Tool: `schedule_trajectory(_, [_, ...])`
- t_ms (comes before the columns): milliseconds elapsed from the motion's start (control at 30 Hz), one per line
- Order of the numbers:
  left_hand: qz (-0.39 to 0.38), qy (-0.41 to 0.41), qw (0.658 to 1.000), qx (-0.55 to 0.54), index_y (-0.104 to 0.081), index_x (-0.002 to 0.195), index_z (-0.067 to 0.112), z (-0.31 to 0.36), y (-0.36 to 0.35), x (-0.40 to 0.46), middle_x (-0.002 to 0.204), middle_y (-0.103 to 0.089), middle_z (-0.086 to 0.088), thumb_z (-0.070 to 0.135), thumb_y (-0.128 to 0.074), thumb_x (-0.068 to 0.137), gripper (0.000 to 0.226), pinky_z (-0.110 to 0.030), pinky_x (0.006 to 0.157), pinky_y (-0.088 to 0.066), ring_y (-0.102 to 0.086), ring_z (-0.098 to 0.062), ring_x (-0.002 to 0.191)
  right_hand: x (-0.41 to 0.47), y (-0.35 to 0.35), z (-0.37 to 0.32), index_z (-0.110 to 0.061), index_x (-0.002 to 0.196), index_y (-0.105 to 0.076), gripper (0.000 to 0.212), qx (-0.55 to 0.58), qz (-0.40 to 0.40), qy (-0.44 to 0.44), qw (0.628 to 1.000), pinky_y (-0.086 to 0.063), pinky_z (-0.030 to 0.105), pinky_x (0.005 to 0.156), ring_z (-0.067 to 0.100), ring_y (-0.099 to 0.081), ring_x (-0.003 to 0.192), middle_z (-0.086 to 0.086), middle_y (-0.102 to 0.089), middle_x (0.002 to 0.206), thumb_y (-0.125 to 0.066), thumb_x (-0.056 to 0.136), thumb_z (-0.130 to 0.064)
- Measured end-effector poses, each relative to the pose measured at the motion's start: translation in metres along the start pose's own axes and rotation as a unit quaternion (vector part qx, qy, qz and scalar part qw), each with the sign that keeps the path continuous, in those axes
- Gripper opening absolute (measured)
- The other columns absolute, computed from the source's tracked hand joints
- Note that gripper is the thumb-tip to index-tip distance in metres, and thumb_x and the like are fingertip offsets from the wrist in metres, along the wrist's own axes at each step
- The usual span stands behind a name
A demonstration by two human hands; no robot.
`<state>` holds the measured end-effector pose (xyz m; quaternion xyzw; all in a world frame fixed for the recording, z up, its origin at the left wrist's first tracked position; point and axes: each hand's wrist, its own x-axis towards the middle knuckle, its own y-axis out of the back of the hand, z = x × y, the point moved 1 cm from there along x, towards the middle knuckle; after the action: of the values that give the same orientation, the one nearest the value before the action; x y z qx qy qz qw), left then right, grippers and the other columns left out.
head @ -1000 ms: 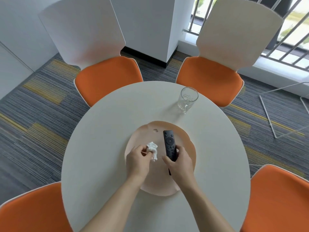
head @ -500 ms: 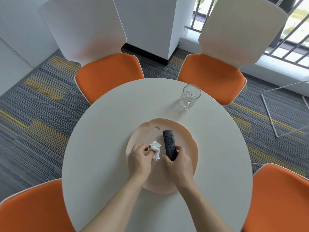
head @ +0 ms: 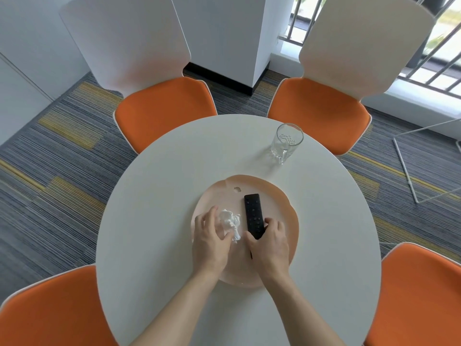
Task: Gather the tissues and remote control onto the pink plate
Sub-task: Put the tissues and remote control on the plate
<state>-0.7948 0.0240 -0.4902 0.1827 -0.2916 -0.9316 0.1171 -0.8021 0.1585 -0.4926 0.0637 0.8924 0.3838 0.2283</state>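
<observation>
The pink plate (head: 275, 196) lies in the middle of the round white table (head: 169, 176). A crumpled white tissue (head: 230, 222) rests on the plate's left part. My left hand (head: 212, 239) sits just left of the tissue with fingers spread, and the thumb touches its near edge. A black remote control (head: 254, 213) lies lengthwise on the plate, right of the tissue. My right hand (head: 268, 243) grips the remote's near end between thumb and fingers and hides that end.
An empty clear glass mug (head: 287, 143) stands at the table's far right, beyond the plate. Several orange-seated chairs ring the table, two at the far side (head: 164, 108) (head: 321, 108) and two at the near corners. Striped carpet surrounds the table.
My left hand's fingers have spread apart from their pinch on the tissue, which now lies on the plate. The remote has settled flat, with my right hand still around its near end.
</observation>
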Motion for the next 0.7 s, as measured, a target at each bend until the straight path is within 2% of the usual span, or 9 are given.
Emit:
schedule_trajectory(100, [0.007,-0.028,1.0,0.012,-0.049,0.131,0.029,-0.002,0.003,-0.004,0.125,-0.043,0.004,0.016,-0.075,0.076,0.063,-0.03,0.088,-0.048,-0.056,-0.018,0.107,-0.001,0.003,-0.002,-0.015,0.109,-0.054,0.041,-0.008,0.003,0.005,1.0,-0.041,0.031,0.072,0.024,-0.057,0.089,-0.004,-0.046,0.098,-0.068,0.077,-0.035])
schedule_trajectory(200, [-0.003,-0.05,0.998,0.044,-0.055,0.128,0.03,-0.002,0.002,-0.003,0.129,-0.044,0.002,0.017,-0.075,0.076,0.057,-0.035,0.096,-0.046,-0.048,-0.018,0.117,-0.001,0.006,-0.001,-0.014,0.105,-0.055,0.039,-0.014,0.007,0.008,1.0,-0.042,0.032,0.074,0.025,-0.057,0.093,0.0,-0.05,0.101,-0.068,0.076,-0.036])
schedule_trajectory(267, [-0.017,-0.054,0.995,0.076,-0.056,0.128,0.03,-0.002,-0.001,-0.001,0.135,-0.045,0.0,0.02,-0.074,0.078,0.054,-0.04,0.101,-0.042,-0.043,-0.018,0.122,-0.002,0.008,0.002,-0.013,0.113,-0.055,0.047,-0.016,0.013,0.01,1.0,-0.043,0.031,0.078,0.024,-0.056,0.1,0.001,-0.053,0.109,-0.069,0.076,-0.037])
schedule_trajectory(333, [-0.029,-0.062,0.993,0.097,-0.057,0.127,0.029,-0.001,-0.004,0.0,0.135,-0.048,0.001,0.022,-0.072,0.079,0.05,-0.037,0.1,-0.041,-0.044,-0.019,0.122,-0.003,0.01,0.006,-0.013,0.128,-0.051,0.06,-0.014,0.01,0.012,1.0,-0.045,0.032,0.085,0.023,-0.056,0.108,0.002,-0.052,0.119,-0.069,0.077,-0.04])
schedule_trajectory(400, [-0.031,-0.092,0.988,0.123,-0.062,0.122,0.026,0.001,-0.007,0.0,0.129,-0.055,0.001,0.021,-0.071,0.08,0.043,-0.032,0.098,-0.039,-0.049,-0.022,0.117,-0.004,0.012,0.008,-0.015,0.135,-0.047,0.065,-0.012,0.004,0.015,1.0,-0.046,0.031,0.088,0.021,-0.057,0.111,0.001,-0.052,0.125,-0.068,0.078,-0.04])
schedule_trajectory(533, [-0.004,-0.141,0.976,0.165,-0.069,0.109,0.023,0.001,-0.01,0.001,0.109,-0.067,0.0,0.019,-0.074,0.077,0.033,-0.03,0.087,-0.041,-0.053,-0.026,0.098,-0.005,0.01,0.007,-0.021,0.132,-0.047,0.057,-0.023,-0.004,0.02,1.0,-0.045,0.031,0.084,0.021,-0.059,0.106,0.0,-0.056,0.123,-0.065,0.081,-0.039])
schedule_trajectory(700, [0.008,-0.136,0.975,0.177,-0.068,0.112,0.022,-0.002,-0.01,0.002,0.114,-0.064,-0.001,0.024,-0.07,0.08,0.032,-0.033,0.091,-0.042,-0.049,-0.026,0.102,-0.008,0.008,0.009,-0.023,0.127,-0.051,0.049,-0.029,-0.003,0.022,0.999,-0.041,0.028,0.076,0.02,-0.06,0.101,-0.002,-0.06,0.119,-0.062,0.083,-0.04])
